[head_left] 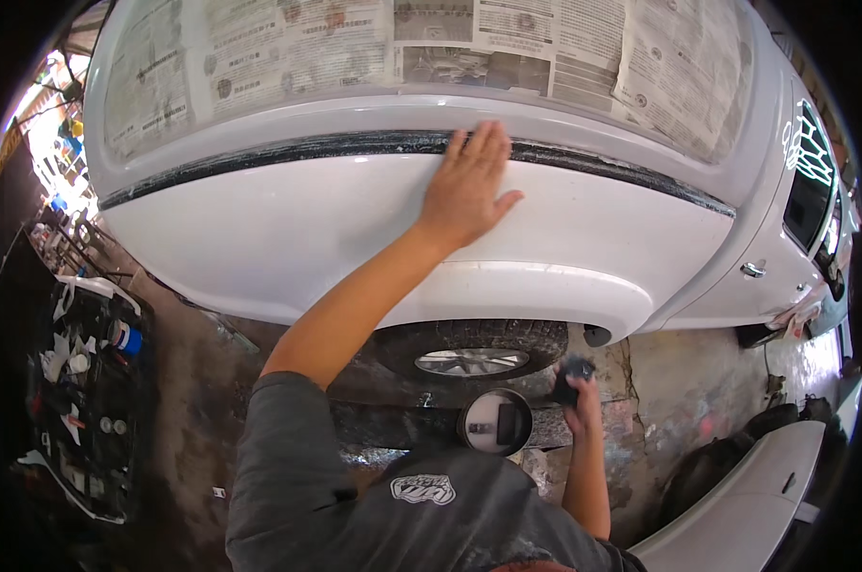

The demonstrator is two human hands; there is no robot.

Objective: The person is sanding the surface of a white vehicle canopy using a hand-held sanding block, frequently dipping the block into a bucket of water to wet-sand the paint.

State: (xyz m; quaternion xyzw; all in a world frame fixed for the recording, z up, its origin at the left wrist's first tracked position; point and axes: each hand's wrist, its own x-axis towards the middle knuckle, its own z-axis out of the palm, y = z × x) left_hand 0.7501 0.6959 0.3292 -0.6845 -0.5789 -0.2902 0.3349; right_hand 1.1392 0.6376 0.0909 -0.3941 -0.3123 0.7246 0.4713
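Note:
My left hand (466, 191) lies flat on the white side panel (345, 224) of a pickup truck, fingers stretched out. Its fingertips reach over the long black strip (317, 145) along the panel's top edge, which carries whitish smears. Lower down, right of the wheel, my right hand (584, 405) is closed around a dark block (573, 378), slightly blurred, its exact kind unclear. To the left of that hand stands a round bucket (464, 429) of pale liquid, with a dark block-shaped piece (509, 423) and a smaller item in it.
Newspaper sheets (507, 48) cover the area above the strip. Below the panel is the truck's wheel (472, 361). A dark bumper-like part (92, 439) at left bears scraps and a blue can (126, 337). A loose white panel (746, 505) lies at lower right.

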